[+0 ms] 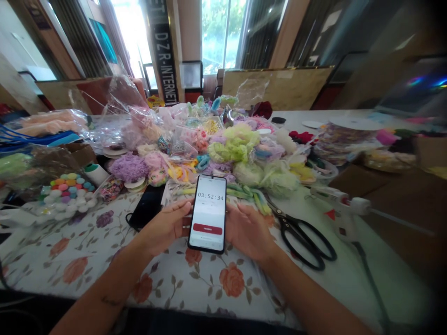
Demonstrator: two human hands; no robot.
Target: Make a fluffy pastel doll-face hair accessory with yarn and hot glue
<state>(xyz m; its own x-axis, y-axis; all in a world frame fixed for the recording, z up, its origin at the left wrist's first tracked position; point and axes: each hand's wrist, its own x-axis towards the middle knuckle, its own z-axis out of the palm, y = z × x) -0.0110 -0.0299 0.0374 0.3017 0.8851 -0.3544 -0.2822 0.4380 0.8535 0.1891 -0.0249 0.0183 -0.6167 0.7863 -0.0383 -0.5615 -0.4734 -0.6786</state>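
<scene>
A black-edged phone point(207, 215) stands tilted up between my hands, its lit screen showing 03:52:34 above a red button. My left hand point(171, 226) grips its left edge, the thumb at the side and the fingers partly behind it. On the opposite edge, my right hand point(247, 229) holds the phone, with most of its fingers hidden behind. Just beyond the phone lie green and yellow fuzzy stems point(258, 199). Black-handled scissors point(302, 237) rest to the right of my right hand.
A white glue gun point(345, 214) with its cable lies at the right. Yarn and ribbon bundles point(237, 144) in plastic pile up across the back. At the left are colourful pompoms point(70, 193) and a black device point(148, 207). A floral cloth point(104, 246) covers the near table.
</scene>
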